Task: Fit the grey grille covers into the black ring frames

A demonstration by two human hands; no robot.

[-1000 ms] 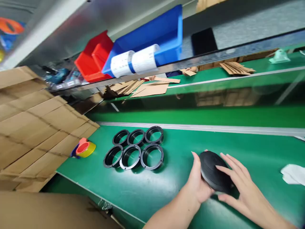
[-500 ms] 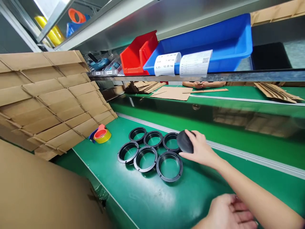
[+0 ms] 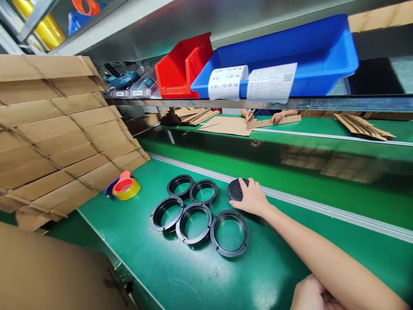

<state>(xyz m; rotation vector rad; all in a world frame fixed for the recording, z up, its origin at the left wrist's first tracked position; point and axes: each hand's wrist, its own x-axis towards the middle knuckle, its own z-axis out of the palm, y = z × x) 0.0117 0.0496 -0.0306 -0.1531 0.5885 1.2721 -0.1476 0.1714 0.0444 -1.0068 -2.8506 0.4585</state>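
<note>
My right hand (image 3: 250, 197) grips a round black cap (image 3: 235, 190) with stepped circles on its face. The cap lies nearly flat at the right end of the back row, over the spot where a black ring was visible; that ring is now hidden. Several open black flanged rings stand close by on the green tabletop, among them a front right ring (image 3: 229, 233), a front middle ring (image 3: 194, 224) and a back ring (image 3: 204, 192). My left hand (image 3: 309, 293) is low at the bottom edge, beside my right forearm, its fingers mostly hidden.
Tape rolls, yellow and red (image 3: 127, 188), lie at the left by stacked cardboard dividers (image 3: 64, 129). A shelf above carries a red bin (image 3: 183, 69) and a blue bin (image 3: 277, 64). Across the bench, another person's hands (image 3: 280, 117) hold a cardboard strip. A cardboard box (image 3: 48, 267) stands front left.
My right hand has tipped the black cap from upright to nearly flat, covering the back right ring. My left hand has shifted lower. The other person's hands have moved apart.
</note>
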